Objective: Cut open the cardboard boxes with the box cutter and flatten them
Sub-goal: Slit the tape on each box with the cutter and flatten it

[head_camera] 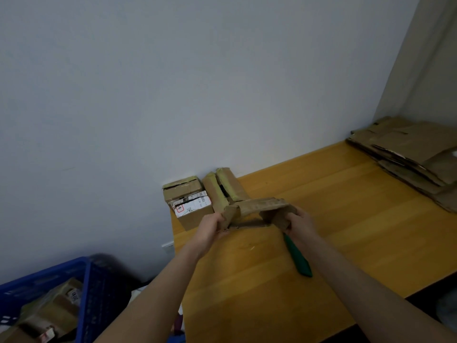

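- left hand [213, 225] curled round the left end of a crumpled brown cardboard box [262, 205], fingers wrapped over the flap edge, firm hold
- right hand [300, 222] curled round the right end of the same box, fingers tucked over its flap
- box spans between the two grips, just above the yellow wooden table [346, 206], open-sided, walls buckled; can't tell if its lower edge touches the table
- green box cutter [298, 257] lies flat on the table just nearer than the right grip, top end hidden under the right wrist
- beyond the left grip, at the table's far corner by the wall: small taped brown box with white shipping label [190, 205]; beside it on the right a long brown box with yellowish tape [223, 189], top seam split
- far right of the right grip, well apart: stack of flattened brown cardboard sheets [405, 154] on the table
- below-left of the left grip, off the table: blue plastic crate [82, 278] holding more cardboard boxes [49, 310], blurred
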The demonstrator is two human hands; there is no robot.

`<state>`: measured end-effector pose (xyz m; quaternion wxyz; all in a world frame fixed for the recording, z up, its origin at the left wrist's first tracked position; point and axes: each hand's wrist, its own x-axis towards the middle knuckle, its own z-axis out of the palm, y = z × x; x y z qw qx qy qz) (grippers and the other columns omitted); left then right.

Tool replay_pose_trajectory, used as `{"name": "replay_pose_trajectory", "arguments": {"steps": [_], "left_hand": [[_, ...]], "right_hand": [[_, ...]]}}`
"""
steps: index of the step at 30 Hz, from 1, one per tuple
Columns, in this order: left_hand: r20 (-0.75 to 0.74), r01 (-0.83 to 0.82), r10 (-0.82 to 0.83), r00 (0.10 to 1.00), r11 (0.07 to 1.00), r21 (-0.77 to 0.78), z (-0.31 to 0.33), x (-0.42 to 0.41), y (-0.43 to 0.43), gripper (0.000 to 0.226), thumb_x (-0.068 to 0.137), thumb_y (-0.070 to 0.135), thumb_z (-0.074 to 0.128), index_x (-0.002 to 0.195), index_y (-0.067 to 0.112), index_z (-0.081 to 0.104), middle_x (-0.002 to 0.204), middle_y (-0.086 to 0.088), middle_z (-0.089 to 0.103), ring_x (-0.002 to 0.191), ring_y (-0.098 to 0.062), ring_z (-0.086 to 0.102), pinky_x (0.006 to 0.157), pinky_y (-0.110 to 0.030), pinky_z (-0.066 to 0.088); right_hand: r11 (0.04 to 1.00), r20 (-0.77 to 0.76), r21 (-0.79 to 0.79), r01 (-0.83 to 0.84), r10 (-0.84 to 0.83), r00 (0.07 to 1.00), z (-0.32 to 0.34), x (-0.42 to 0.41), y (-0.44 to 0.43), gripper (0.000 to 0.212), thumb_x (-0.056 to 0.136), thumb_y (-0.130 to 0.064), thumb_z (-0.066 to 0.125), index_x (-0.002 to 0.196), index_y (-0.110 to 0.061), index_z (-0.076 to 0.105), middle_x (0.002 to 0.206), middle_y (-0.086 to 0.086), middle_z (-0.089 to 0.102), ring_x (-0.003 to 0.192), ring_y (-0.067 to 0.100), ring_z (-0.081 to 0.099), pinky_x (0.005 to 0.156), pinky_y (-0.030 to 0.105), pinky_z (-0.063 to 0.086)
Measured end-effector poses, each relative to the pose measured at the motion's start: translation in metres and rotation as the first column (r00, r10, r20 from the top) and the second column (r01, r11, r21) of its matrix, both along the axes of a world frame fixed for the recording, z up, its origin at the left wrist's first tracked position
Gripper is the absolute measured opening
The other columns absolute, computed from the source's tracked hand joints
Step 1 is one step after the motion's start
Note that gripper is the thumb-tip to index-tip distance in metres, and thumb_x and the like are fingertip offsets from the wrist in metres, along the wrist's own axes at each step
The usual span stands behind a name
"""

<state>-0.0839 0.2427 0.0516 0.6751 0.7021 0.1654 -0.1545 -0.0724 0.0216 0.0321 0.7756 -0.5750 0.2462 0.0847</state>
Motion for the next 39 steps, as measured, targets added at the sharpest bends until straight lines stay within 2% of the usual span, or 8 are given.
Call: {"name": "replay_pose_trajectory", "arguments": {"steps": [7, 14, 19, 25, 29, 32, 35, 39], "left_hand": [[-0.114, -0.268, 0.258, 0.959, 0.960, -0.079, -0.014, 0.008, -0.002, 0.052, 0.088, 0.022, 0.069, 0.130, -0.004, 0.053, 0.119, -0.018, 0.061, 0.100, -0.025, 0.061, 0.075, -0.028, 0.052], [-0.241, -0.256, 0.199, 0.950, 0.938, -0.233, -0.011, 0.006, 0.004, 0.034, 0.087, 0.004, 0.068, 0.117, -0.007, 0.056, 0.091, -0.014, 0.067, 0.078, -0.025, 0.066, 0.049, -0.032, 0.058], [-0.185, -0.118, 0.089, 0.979, 0.981, -0.153, -0.025, 0.001, 0.006, 0.030, 0.086, -0.010, 0.061, 0.110, 0.007, 0.063, 0.093, -0.009, 0.069, 0.082, -0.020, 0.065, 0.069, -0.030, 0.058], [-0.232, 0.105, -0.103, 0.967, 0.994, -0.005, -0.038, -0.006, 0.010, 0.025, 0.079, 0.000, 0.069, 0.102, 0.009, 0.063, 0.092, -0.010, 0.066, 0.077, -0.019, 0.061, 0.063, -0.027, 0.049], [-0.241, 0.046, -0.033, 0.970, 0.998, 0.049, -0.050, -0.010, 0.012, 0.024, 0.086, 0.017, 0.073, 0.106, 0.010, 0.061, 0.100, -0.009, 0.069, 0.085, -0.023, 0.067, 0.076, -0.033, 0.055], [-0.174, -0.040, 0.068, 0.982, 0.986, 0.163, -0.062, -0.011, 0.008, 0.017, 0.086, 0.009, 0.072, 0.099, 0.012, 0.062, 0.092, -0.006, 0.069, 0.074, -0.014, 0.065, 0.060, -0.022, 0.055], [-0.189, -0.125, 0.172, 0.967, 0.964, 0.235, -0.086, -0.011, 0.005, 0.021, 0.086, 0.009, 0.072, 0.105, 0.010, 0.063, 0.099, -0.009, 0.070, 0.088, -0.023, 0.066, 0.077, -0.034, 0.056], [-0.251, -0.173, 0.248, 0.936, 0.942, 0.287, -0.120, -0.018, 0.005, 0.020, 0.087, 0.011, 0.070, 0.106, 0.012, 0.063, 0.113, -0.014, 0.069, 0.103, -0.031, 0.065, 0.094, -0.047, 0.052]], "right_hand": [[0.964, 0.010, 0.267, 0.017, -0.020, 1.000, -0.005, -0.001, 0.003, 0.033, 0.098, 0.005, 0.041, 0.124, -0.009, 0.056, 0.108, 0.013, 0.063, 0.095, 0.024, 0.062, 0.066, 0.029, 0.059], [0.956, -0.067, 0.280, -0.091, 0.114, 0.991, -0.018, -0.007, -0.011, 0.037, 0.097, -0.003, 0.030, 0.124, -0.008, 0.055, 0.106, 0.013, 0.062, 0.092, 0.027, 0.061, 0.078, 0.039, 0.053], [0.970, -0.095, 0.040, -0.240, 0.243, 0.966, -0.026, -0.005, -0.011, 0.044, 0.091, -0.044, 0.057, 0.120, -0.011, 0.062, 0.112, 0.008, 0.068, 0.100, 0.028, 0.064, 0.088, 0.047, 0.054], [0.973, -0.034, -0.182, -0.145, 0.141, 0.989, -0.031, 0.001, -0.007, 0.028, 0.089, -0.009, 0.065, 0.115, -0.014, 0.055, 0.109, 0.005, 0.060, 0.085, 0.013, 0.057, 0.067, 0.028, 0.048], [0.946, -0.060, -0.239, -0.219, 0.211, 0.976, -0.041, 0.003, 0.000, 0.032, 0.092, -0.007, 0.062, 0.123, -0.009, 0.057, 0.116, 0.007, 0.060, 0.097, 0.020, 0.056, 0.080, 0.033, 0.048], [0.893, -0.087, -0.360, -0.272, 0.258, 0.962, -0.053, 0.001, 0.007, 0.037, 0.091, -0.009, 0.062, 0.127, -0.005, 0.053, 0.123, 0.010, 0.059, 0.108, 0.025, 0.056, 0.094, 0.040, 0.048], [0.781, -0.159, -0.538, -0.318, 0.276, 0.948, -0.068, -0.002, 0.017, 0.057, 0.090, -0.009, 0.061, 0.142, -0.009, 0.038, 0.135, 0.012, 0.052, 0.113, 0.025, 0.053, 0.096, 0.038, 0.046], [0.436, -0.292, -0.789, -0.434, 0.355, 0.888, -0.087, -0.015, 0.030, 0.075, 0.094, -0.013, 0.053, 0.154, -0.018, 0.009, 0.153, 0.009, 0.024, 0.134, 0.027, 0.034, 0.102, 0.035, 0.039]]}}
